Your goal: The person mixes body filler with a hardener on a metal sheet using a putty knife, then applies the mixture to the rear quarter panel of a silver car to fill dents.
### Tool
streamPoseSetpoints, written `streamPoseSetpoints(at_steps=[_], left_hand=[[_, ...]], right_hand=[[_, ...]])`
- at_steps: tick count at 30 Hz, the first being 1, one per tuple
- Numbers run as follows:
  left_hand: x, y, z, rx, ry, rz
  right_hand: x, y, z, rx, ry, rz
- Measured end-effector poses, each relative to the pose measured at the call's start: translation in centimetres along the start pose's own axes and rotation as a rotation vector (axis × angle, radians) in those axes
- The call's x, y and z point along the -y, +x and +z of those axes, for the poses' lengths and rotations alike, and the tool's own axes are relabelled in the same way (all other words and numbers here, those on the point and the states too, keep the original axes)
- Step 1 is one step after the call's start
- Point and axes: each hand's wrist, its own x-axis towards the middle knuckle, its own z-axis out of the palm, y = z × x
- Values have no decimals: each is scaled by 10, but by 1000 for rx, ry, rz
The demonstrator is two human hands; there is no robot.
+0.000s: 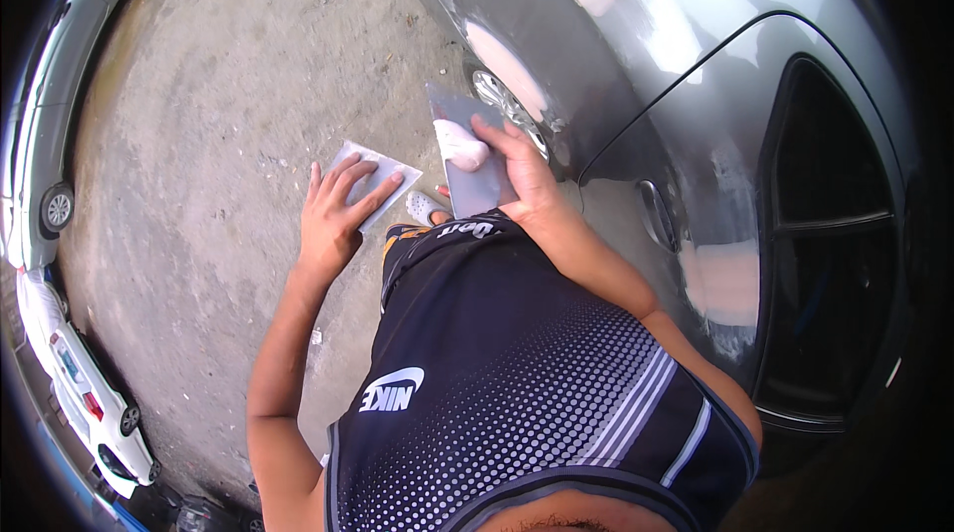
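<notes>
My left hand [336, 209] grips a thin, translucent plastic spreader [373, 196], its fingers laid across the face and pale smears along the edge. In my right hand [527, 174] is a flat grey mixing board [477, 189], gripped at its right side with the thumb on top. A lump of pale pink body filler [460, 147] sits on the board. Board and spreader are apart, both held in front of my waist. Close on my right stands a grey car [636, 150] with sanded, pinkish filler patches [720, 282] on its panels.
The car's wheel [509, 105] and door handle [656, 214] are beside my right arm. Rough concrete ground [209, 135] lies ahead and left. A silver car [62, 105] and a white car [94, 403] are parked along the far left. My grey clog [422, 206] shows below.
</notes>
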Motion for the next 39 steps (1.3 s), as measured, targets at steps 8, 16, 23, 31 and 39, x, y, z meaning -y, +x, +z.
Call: streamPoseSetpoints(at_steps=[8,16,23,31,39], left_hand=[[0,61,-28,-395,-1376,-702],[-2,77,-12,-306,-1490,-818],[-15,67,29,-97,-1448,-837],[15,33,111,-377,-1609,-984],[72,186,310,-279,-1169,-906]], right_hand=[[10,-4,-29,130,-302,114],[27,4,-32,227,-297,209],[27,6,-39,176,-181,292],[69,7,-102,-61,-282,144],[56,-5,-165,-312,-302,272]])
